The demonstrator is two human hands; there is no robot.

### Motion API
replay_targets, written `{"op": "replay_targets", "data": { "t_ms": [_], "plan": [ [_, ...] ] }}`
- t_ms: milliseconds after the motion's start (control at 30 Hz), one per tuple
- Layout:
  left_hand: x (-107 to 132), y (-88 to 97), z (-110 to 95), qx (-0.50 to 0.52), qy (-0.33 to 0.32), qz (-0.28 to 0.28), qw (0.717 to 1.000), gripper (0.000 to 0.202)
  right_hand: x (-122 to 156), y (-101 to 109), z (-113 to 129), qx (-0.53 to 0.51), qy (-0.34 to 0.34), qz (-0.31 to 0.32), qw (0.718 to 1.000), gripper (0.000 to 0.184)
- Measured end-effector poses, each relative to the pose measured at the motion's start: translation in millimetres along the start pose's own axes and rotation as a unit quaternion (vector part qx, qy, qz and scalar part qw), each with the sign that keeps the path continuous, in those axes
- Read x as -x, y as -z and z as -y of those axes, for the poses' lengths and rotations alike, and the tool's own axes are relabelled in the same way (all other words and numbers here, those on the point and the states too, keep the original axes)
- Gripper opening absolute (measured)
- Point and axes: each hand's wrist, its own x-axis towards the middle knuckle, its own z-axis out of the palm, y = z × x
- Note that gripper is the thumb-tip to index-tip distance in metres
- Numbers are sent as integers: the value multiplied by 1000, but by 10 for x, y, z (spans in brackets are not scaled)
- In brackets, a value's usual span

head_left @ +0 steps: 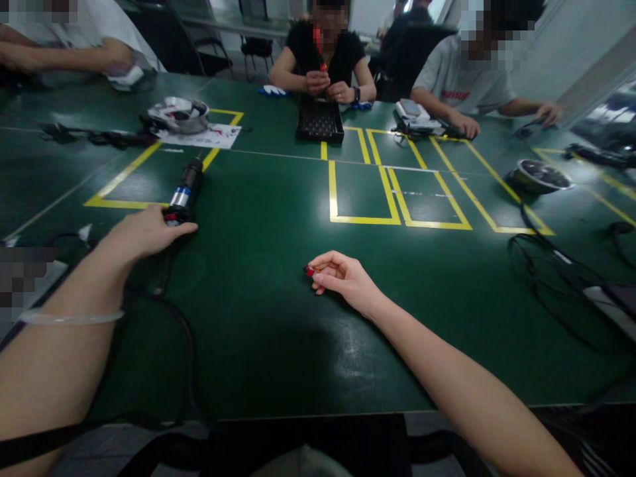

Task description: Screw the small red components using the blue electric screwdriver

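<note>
At the left, my left hand (142, 232) is closed around the lower end of a black electric screwdriver (187, 182) with a silver and blue band. Its tip points away from me, and some of the fingers are hidden behind it. My right hand (342, 278) is over the middle of the green table (278, 344), pinching a small red and black piece (311, 270). That piece is too small for me to tell its kind.
Across the table a person holds a red tool (318, 50) above a black tray (320, 126). A round metal-rimmed part (179, 116) lies on paper at left, another (540, 177) at right. Black cables (546, 278) and yellow tape outlines (365, 218) cross the table.
</note>
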Motion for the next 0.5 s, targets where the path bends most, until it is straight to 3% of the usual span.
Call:
{"op": "replay_targets", "data": {
  "t_ms": [67,267,400,500],
  "plan": [
    [144,-17,-259,-84,40,48,994,88,-1,2,-10,-3,5,-7,1000,38],
    [561,-138,-1056,-74,-79,78,991,85,-3,9,-23,41,31,-11,999,33],
    [808,-240,-1447,-67,-135,91,984,77,7,13,-17,121,53,-11,991,24],
    [986,-297,-1672,-53,-167,105,979,76,33,4,16,234,96,-12,967,13]
  ]
}}
